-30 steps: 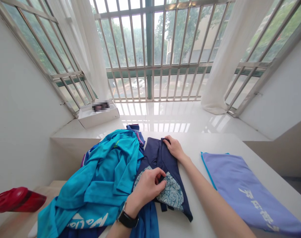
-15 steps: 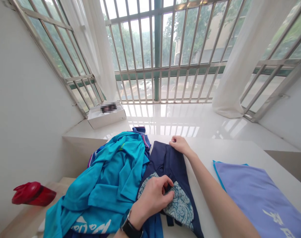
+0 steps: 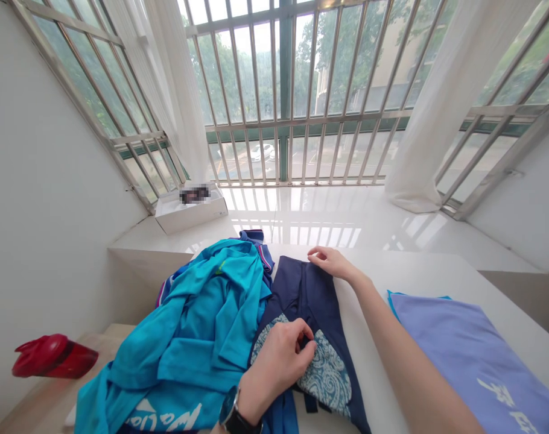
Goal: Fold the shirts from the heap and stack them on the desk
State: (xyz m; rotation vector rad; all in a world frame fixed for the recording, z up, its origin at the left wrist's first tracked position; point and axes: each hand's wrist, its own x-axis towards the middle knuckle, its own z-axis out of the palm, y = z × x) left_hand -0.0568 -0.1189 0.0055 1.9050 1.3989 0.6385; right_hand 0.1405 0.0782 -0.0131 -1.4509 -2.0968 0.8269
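A navy garment with pale blue paisley panels (image 3: 320,289) lies on the white table, its narrow end away from me. My left hand (image 3: 286,346), with a black watch at the wrist, is over the paisley part; thumb and forefinger are pinched at the cloth. At the far right corner of the garment rests my right hand (image 3: 331,263), its fingers stretched out and thumb apart. A crumpled turquoise shirt (image 3: 188,337) with white lettering is heaped to the left, against the navy piece. Under it shows blue clothing with striped trim (image 3: 266,256).
On the right lies a folded lavender garment (image 3: 464,343) over something turquoise. A white open box (image 3: 190,220) stands on the sill at the back left. A red bottle (image 3: 55,357) is at the lower left. Barred windows and white curtains (image 3: 414,150) close the far side.
My right hand's fingers have loosened from a curled pinch and stretched out at the garment's corner. The left hand keeps its place. The view has shifted slightly.
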